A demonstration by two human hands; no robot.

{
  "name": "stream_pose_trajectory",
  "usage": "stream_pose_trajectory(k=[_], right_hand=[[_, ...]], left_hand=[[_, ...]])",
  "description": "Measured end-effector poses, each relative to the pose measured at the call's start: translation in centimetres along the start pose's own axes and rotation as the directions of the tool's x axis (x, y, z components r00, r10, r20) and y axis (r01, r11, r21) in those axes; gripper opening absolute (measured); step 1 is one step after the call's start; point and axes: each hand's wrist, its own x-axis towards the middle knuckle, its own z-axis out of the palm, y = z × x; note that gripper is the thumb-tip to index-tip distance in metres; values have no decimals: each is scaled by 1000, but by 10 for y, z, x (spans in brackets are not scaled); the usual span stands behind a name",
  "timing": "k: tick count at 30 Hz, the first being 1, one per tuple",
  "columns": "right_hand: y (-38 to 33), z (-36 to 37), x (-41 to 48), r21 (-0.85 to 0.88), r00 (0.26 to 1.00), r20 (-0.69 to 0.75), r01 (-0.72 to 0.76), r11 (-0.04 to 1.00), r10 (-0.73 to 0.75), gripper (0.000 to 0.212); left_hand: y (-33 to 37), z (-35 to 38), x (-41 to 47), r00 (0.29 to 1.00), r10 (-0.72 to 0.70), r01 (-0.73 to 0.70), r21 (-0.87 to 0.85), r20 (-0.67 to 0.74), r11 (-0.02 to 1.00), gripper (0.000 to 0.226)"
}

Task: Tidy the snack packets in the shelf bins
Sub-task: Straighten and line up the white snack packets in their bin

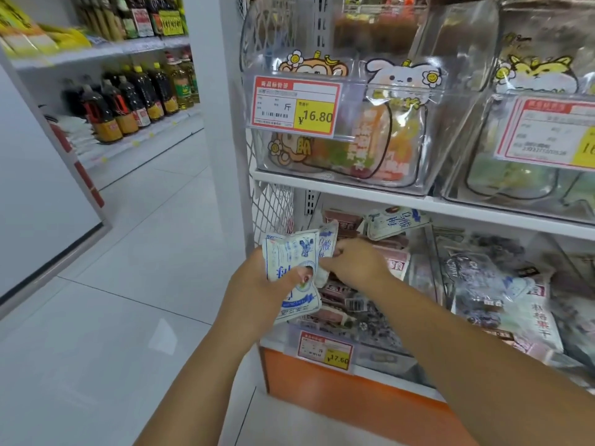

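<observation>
My left hand (257,284) grips a stack of white and blue snack packets (291,262) in front of the lower clear bin (380,355). My right hand (354,262) pinches the right edge of that stack, just above the bin. Brown and pink packets (341,294) lie in the bin under my hands. One more white and blue packet (392,220) rests at the back of the bin. The neighbouring lower bin holds dark and white packets (502,284).
Above, clear bins with cartoon stickers (354,130) hold colourful packets, with a price tag of 16.80 (294,106). An orange shelf base (338,387) sits below. Oil and sauce bottles (128,101) fill shelves across the tiled aisle on the left.
</observation>
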Motion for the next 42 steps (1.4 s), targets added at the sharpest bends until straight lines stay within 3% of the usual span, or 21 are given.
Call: stream_pose_trajectory(k=[3,5,7,9,12,15,18,21,24,25,27,28,30,31,33,36,39,42], right_hand=[[9,-18,-30,430,992,-117,91,898,-44,12],[15,-34,-55,555,981,-183,158,817,-66,10],[22,-45,-80,665,985,-147,169,728,-94,6],[34,-49,-103,695,988,-87,150,703,-125,11],[55,-54,-137,638,985,-78,166,752,-152,24],[86,-63,-158,618,974,-208,203,760,-91,38],[119,-84,-170,563,936,-350,196,803,17,43],[163,-108,-170,514,907,-405,122,849,114,60],[191,-113,-159,373,909,-385,-3,928,158,104],[196,-108,-157,280,893,-427,-14,960,138,105],[201,-93,-151,-88,847,-531,-21,996,-29,78],[203,-86,-148,-266,841,-532,-56,962,-98,59],[208,-84,-142,-399,877,-475,-148,905,-66,60],[208,-86,-141,-379,896,-444,-179,908,-10,64],[203,-92,-140,-288,896,-440,-209,935,64,52],[164,-92,-138,-265,830,-532,27,964,-169,36],[111,-90,-113,-309,910,-262,236,921,-321,40],[80,-91,-56,-401,936,-150,238,885,-320,41]], left_hand=[[7,3,-3,998,-46,52,-111,52,992,20],[14,7,-5,990,-73,97,-200,124,975,21],[22,15,-9,969,-98,162,-283,227,945,25],[30,28,-17,937,-83,205,-345,339,916,29],[41,66,-35,929,-8,109,-252,370,962,28],[53,108,-50,943,82,-55,-93,323,994,33],[64,139,-56,926,178,-172,-47,332,984,56],[68,157,-49,917,303,-360,210,260,909,68],[59,167,-41,906,289,-396,377,308,837,67],[55,170,-38,899,276,-403,395,340,825,67],[49,172,-37,872,290,-449,411,393,793,68],[46,171,-37,864,301,-467,419,405,779,68],[41,166,-38,862,317,-480,438,396,760,65],[38,162,-39,864,330,-484,448,381,752,62],[31,154,-38,863,358,-497,466,357,732,58],[23,137,-26,860,371,-506,480,352,717,55],[15,115,-9,872,369,-489,510,322,708,55],[6,98,1,880,369,-474,520,299,710,54]])
